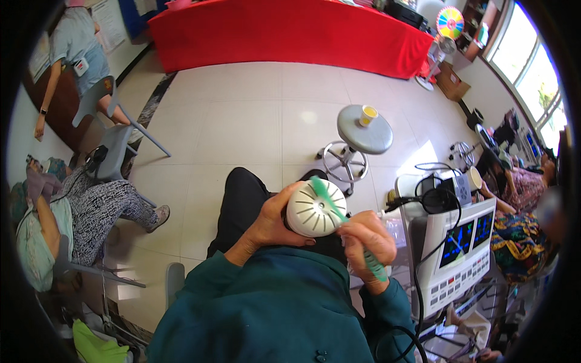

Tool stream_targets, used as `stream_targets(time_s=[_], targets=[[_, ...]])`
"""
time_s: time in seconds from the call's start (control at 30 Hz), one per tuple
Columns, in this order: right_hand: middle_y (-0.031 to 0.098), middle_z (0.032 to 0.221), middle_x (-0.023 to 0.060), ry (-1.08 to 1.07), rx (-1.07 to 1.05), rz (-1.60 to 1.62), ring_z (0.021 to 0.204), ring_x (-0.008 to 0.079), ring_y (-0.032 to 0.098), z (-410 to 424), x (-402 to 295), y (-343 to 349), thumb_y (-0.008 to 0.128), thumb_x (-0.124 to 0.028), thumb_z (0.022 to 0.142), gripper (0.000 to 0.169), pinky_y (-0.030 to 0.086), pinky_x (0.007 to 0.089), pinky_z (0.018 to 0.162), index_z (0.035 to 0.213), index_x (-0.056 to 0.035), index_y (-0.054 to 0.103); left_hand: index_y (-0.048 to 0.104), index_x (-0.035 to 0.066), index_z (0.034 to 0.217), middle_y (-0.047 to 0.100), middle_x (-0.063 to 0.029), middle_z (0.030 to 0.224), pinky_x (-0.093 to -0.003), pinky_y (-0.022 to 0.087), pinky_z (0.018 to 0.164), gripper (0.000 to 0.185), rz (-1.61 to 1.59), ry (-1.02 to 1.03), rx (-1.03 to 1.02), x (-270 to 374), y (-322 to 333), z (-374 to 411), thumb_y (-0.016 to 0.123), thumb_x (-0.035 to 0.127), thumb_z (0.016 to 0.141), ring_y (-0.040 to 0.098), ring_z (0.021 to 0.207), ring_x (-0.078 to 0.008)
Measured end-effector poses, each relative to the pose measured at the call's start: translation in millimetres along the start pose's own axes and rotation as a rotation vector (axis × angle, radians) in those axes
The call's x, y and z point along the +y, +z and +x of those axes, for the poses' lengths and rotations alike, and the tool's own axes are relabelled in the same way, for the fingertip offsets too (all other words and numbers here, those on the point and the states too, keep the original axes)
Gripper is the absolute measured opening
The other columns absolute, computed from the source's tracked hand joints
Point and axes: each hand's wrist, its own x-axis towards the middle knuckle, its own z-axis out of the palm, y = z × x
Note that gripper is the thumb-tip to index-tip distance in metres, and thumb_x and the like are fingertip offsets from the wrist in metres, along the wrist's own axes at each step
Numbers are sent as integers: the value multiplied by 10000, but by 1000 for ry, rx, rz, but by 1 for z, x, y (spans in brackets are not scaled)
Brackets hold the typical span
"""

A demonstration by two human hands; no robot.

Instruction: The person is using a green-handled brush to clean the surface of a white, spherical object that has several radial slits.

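My left hand (278, 222) grips a white, round device (313, 211) from its left side. The device's domed top has radial slots and a small hub at the centre. In my right hand (370, 242) is a green brush (335, 206), held by its ridged handle. The brush's head lies over the slotted top; whether its bristles touch the slots cannot be told. Both hands are in front of my lap, above my dark trousers. The underside of the device is hidden by my hand and the device itself.
A white machine (449, 254) with lit screens and black cables stands close on my right. Ahead, a wheeled stool (358, 136) bears a paper cup (368, 115). Beyond is a red-draped table (290, 36). People sit on both sides; another stands by a grey chair (113, 149).
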Motion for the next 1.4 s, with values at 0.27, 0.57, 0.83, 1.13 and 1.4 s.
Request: stream_targets(time_s=[0.27,0.57,0.83,1.13,1.4], targets=[[596,705,126,6,-57,0,619,244,558,-8,-14,-11,595,55,661,134,460,310,592,787,31,633,415,3,1310,553,-131,1207,-324,429,959,969,-89,6,85,-7,0,-1,910,179,497,539,1114,-209],[600,709,118,75,-16,-58,646,247,558,-12,-8,-9,570,46,736,106,463,348,632,828,10,608,363,7,1344,525,-138,1238,-331,424,973,998,-186,24,48,2,-1,-2,888,146,506,517,1139,-218],[525,693,105,78,-56,-202,644,219,502,-3,-27,6,490,-40,805,101,406,317,610,779,36,551,379,8,1318,509,-140,1227,-332,418,971,930,-172,84,57,1,12,-2,847,108,520,509,1140,-246],[616,776,182,-41,-120,-257,701,303,604,-7,-35,-6,522,13,815,124,492,364,651,874,48,626,378,1,1312,508,-152,1228,-335,427,967,952,-124,125,88,-8,11,-3,856,130,499,516,1138,-267],[603,777,188,-63,-53,-205,709,309,602,-12,-17,-8,531,4,810,106,495,356,670,859,55,611,373,-4,1321,489,-170,1262,-345,389,1016,957,-124,112,60,-9,11,-3,851,147,505,485,1184,-282]])
